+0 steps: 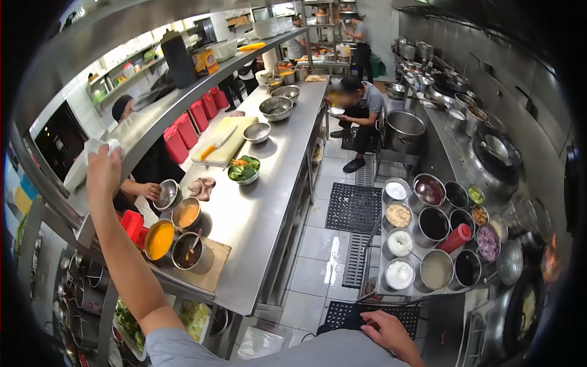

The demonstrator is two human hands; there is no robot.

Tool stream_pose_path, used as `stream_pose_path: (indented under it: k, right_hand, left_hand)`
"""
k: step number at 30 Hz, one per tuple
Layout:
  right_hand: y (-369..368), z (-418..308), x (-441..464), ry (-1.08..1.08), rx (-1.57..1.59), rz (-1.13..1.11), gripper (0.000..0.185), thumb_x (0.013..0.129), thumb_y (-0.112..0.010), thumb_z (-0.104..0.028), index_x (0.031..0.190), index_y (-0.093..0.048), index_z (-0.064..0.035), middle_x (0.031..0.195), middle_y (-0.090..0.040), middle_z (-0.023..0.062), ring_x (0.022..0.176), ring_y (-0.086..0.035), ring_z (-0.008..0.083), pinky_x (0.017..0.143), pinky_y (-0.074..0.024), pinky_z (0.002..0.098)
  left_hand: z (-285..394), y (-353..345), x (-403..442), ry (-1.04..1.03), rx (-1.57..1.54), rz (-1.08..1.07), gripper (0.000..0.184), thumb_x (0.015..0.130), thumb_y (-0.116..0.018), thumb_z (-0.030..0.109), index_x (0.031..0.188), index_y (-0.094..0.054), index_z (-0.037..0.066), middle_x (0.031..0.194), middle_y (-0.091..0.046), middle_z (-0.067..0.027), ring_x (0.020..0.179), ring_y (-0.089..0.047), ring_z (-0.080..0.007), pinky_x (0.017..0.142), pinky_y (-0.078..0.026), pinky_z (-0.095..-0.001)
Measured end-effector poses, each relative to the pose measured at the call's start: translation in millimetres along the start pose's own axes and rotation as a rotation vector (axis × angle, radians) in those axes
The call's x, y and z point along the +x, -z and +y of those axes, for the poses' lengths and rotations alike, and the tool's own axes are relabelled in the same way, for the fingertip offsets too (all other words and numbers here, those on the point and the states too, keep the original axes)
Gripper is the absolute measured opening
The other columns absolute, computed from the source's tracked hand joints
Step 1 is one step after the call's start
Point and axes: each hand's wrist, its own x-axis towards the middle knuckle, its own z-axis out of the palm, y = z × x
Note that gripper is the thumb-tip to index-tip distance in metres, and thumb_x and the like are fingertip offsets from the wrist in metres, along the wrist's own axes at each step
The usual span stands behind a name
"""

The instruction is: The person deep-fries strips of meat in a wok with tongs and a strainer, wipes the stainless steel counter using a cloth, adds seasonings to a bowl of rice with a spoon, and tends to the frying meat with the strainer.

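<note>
Grey shirt (287,353); left fingers (103,153) grip likely cloth (114,144)

Mostly smooth, shiny metal, with some plastic.
The counter (275,174) is of smooth steel with bright reflections; the pot (405,129) is polished metal too. The red bins (186,129) look like glossy plastic, the floor tiles (313,269) are shiny, and the mat (353,206) is matt, rubber-like. The white wad (98,145) in the left hand (105,171) may be cloth or paper.
</note>
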Motion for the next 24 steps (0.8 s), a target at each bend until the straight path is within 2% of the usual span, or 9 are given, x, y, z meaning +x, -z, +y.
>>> stream_pose_path:
  k: [6, 9, 12, 14, 16, 18, 22, 24]
  right_hand:
    - [11, 8, 56, -0.038, -0.043, -0.166, 0.035, 0.087, -0.069, -0.022, 0.118, -0.065, -0.0052, 0.105, -0.067, 0.0141, 0.087, -0.068, 0.0259, 0.079, -0.0541, 0.0343]
    - [17, 0, 98, 0.106, 0.031, -0.319, 0.042, 0.089, -0.069, -0.022, 0.126, -0.061, -0.0052, 0.107, -0.067, 0.0134, 0.09, -0.068, 0.0233, 0.081, -0.0542, 0.0338]
    - [29, -21, 141, 0.157, 0.533, -0.462, 0.053, 0.092, -0.067, -0.022, 0.139, -0.049, -0.0042, 0.12, -0.063, 0.0142, 0.101, -0.066, 0.0219, 0.088, -0.0524, 0.0339]
    - [42, -39, 165, 0.197, 0.895, -0.583, 0.074, 0.091, -0.069, -0.028, 0.15, -0.031, -0.0036, 0.131, -0.055, 0.0178, 0.113, -0.061, 0.0257, 0.097, -0.0482, 0.0385]
    - [63, -62, 187, 0.297, 1.174, -0.647, 0.092, 0.088, -0.071, -0.042, 0.153, -0.019, -0.004, 0.14, -0.047, 0.0218, 0.121, -0.057, 0.0306, 0.104, -0.0431, 0.0449]
    - [90, -95, 200, 0.408, 1.36, -0.592, 0.093, 0.092, -0.061, -0.05, 0.156, -0.007, -0.0078, 0.14, -0.047, 0.0243, 0.111, -0.062, 0.0406, 0.104, -0.0407, 0.0568]
    - [138, -146, 198, 0.689, 1.567, -0.571, 0.073, 0.094, -0.059, -0.042, 0.145, -0.022, -0.0059, 0.125, -0.052, 0.0203, 0.098, -0.064, 0.0375, 0.097, -0.0449, 0.054]
    - [151, -163, 189, 0.697, 1.618, -0.586, 0.063, 0.095, -0.059, -0.038, 0.14, -0.03, -0.005, 0.118, -0.055, 0.0183, 0.092, -0.065, 0.036, 0.094, -0.0469, 0.0527]
  left_hand:
    - [-22, -12, 18, -0.058, -0.023, -0.109, 0.053, 0.099, -0.046, 0.046, 0.131, -0.055, 0.004, 0.122, -0.055, -0.0343, 0.11, -0.057, -0.0487, 0.098, -0.044, -0.0486]
    - [-29, -9, 25, -0.068, -0.035, -0.157, 0.057, 0.1, -0.046, 0.047, 0.134, -0.053, 0.002, 0.123, -0.056, -0.0326, 0.114, -0.056, -0.0467, 0.099, -0.042, -0.0452]
    - [-26, 1, 17, -0.052, -0.028, -0.145, 0.06, 0.099, -0.048, 0.047, 0.138, -0.049, 0.002, 0.126, -0.055, -0.0313, 0.12, -0.053, -0.0437, 0.102, -0.04, -0.0434]
    - [-21, 8, 11, -0.01, -0.023, -0.102, 0.063, 0.099, -0.049, 0.048, 0.142, -0.047, 0.002, 0.13, -0.053, -0.0304, 0.123, -0.051, -0.0416, 0.105, -0.038, -0.0422]
    - [-14, 12, 7, -0.015, 0.0, -0.055, 0.064, 0.099, -0.05, 0.048, 0.143, -0.045, 0.002, 0.134, -0.051, -0.0294, 0.127, -0.048, -0.0401, 0.107, -0.036, -0.0415]
    - [-15, 15, 7, 0.013, -0.012, -0.044, 0.067, 0.098, -0.053, 0.048, 0.146, -0.042, 0.003, 0.143, -0.045, -0.0265, 0.133, -0.043, -0.0379, 0.11, -0.033, -0.0402]
    - [-33, 11, 13, 0.081, -0.1, 0.034, 0.074, 0.096, -0.053, 0.055, 0.148, -0.039, 0.004, 0.151, -0.038, -0.0236, 0.14, -0.036, -0.035, 0.114, -0.028, -0.0404]
    - [-31, 10, 9, 0.082, -0.023, 0.087, 0.077, 0.096, -0.051, 0.057, 0.15, -0.036, 0.005, 0.152, -0.037, -0.0225, 0.141, -0.036, -0.0348, 0.114, -0.028, -0.0404]
